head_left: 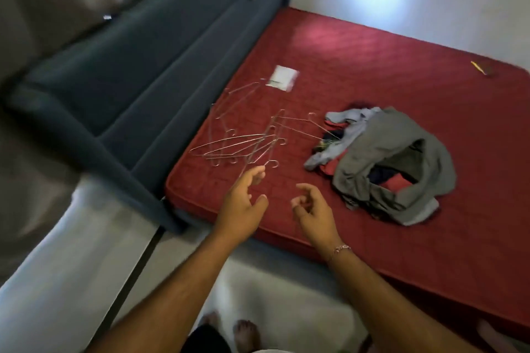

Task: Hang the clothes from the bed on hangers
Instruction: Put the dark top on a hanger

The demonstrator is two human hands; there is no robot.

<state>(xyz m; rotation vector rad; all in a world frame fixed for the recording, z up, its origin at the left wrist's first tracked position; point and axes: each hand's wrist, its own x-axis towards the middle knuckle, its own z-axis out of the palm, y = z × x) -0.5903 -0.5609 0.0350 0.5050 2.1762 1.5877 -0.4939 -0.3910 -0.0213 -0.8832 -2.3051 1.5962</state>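
Mattress [387, 71], red and quilted, filling the right and far part of the view. Wire hangers [243, 143], scattered in a loose tangle on its near-left part, just beside the dark blue sofa [114, 74] along the left edge. Clothes [387, 163], heaped in a pile right of the hangers: grey garment on top, light blue, red and dark pieces beneath and around it. White packet [282, 82] lying flat beyond the hangers, towards the far side. Small yellow object [478, 67] near the far-right corner, too small to identify. Left hand [243, 203] reaching over the near mattress edge, fingers spread and loosely bent, fingertips [258, 175] just short of the nearest hanger hook, holding nothing. Right hand [314, 209] beside it, well short of the pile, fingers loosely curled around nothing; bracelet [341, 248] at the wrist. Bare feet [243, 332] on the pale floor at the near edge.
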